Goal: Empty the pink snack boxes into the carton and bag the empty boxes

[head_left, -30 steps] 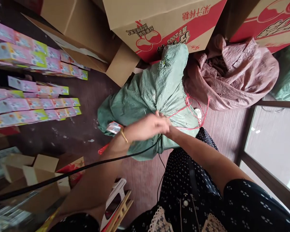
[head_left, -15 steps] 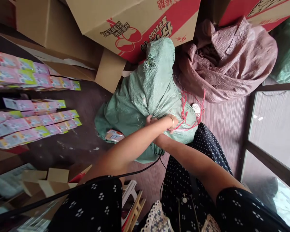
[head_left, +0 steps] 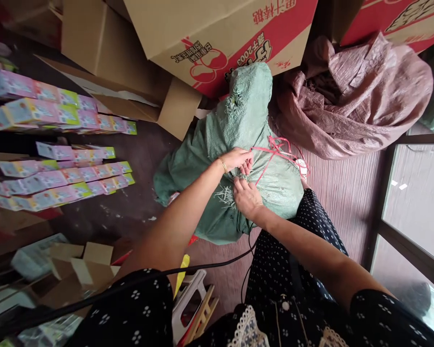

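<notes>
A bulging green woven sack (head_left: 206,149) lies on the floor before me, its frayed material gathered in the middle. Pink-red string (head_left: 280,147) runs across its right side to my hands. My left hand (head_left: 239,160), a bracelet at its wrist, is closed at the gathered part with the string at its fingertips. Just below it, my right hand (head_left: 246,196) has its fingers curled on the bunched sack cloth. The fingertips of both hands nearly meet, and exactly what is pinched between them is partly hidden.
Large cartons (head_left: 217,29) stand behind the sack, with a crumpled pink sack (head_left: 361,106) at right. Stacked small colourful boxes (head_left: 61,185) line the left. A black cable (head_left: 188,267) crosses below my left arm, above a plastic stool (head_left: 188,299). A glass-panelled frame (head_left: 412,193) borders the right.
My crossed hands have uncrossed: the left has moved back left and up, the right now lies below it. The string has shifted up and is drawn toward my hands.
</notes>
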### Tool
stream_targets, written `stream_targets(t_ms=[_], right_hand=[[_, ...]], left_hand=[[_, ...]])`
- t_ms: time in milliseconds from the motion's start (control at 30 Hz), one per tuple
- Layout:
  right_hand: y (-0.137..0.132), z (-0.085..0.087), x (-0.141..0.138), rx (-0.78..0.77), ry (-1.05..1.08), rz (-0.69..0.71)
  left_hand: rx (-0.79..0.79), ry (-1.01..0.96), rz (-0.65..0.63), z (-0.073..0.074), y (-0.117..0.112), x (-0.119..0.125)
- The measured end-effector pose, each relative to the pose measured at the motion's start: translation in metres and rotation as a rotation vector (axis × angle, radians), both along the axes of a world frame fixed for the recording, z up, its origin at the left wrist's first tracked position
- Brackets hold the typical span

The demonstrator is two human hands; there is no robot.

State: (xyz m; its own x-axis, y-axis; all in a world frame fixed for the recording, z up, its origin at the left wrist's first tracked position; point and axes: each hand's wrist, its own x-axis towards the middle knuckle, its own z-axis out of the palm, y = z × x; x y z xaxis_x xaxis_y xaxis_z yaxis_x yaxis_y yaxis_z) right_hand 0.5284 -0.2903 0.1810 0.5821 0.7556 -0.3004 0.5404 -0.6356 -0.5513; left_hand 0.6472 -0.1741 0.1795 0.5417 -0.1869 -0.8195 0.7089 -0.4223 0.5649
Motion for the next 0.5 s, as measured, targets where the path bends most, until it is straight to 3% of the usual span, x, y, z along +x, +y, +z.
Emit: stream_targets(t_ms=[67, 167, 333, 400, 500], right_hand=[[-0.009, -0.005, -0.002, 0.045, 0.031, -0.070], [-0.019, -0.024, -0.003, 0.144, 0.097, -0.283], [-0.024, -0.056, 0.003, 0.272, 0.259, -0.643], [-0.023, -0.062, 0.011, 0.240, 0.350, -0.755], [-0.022, -0.067, 0.027, 0.234, 0.489, -0.807]], left_hand=[[-0.020, -0.129, 0.190, 0.004, 0.013, -0.018], [-0.001, -0.279, 0.481, 0.002, 0.027, -0.050], [-0.035, -0.282, 1.132, -0.001, 0.041, -0.092], [-0.062, -0.250, 1.273, 0.002, 0.043, -0.105], [-0.116, -0.235, 1.328, 0.011, 0.041, -0.132]])
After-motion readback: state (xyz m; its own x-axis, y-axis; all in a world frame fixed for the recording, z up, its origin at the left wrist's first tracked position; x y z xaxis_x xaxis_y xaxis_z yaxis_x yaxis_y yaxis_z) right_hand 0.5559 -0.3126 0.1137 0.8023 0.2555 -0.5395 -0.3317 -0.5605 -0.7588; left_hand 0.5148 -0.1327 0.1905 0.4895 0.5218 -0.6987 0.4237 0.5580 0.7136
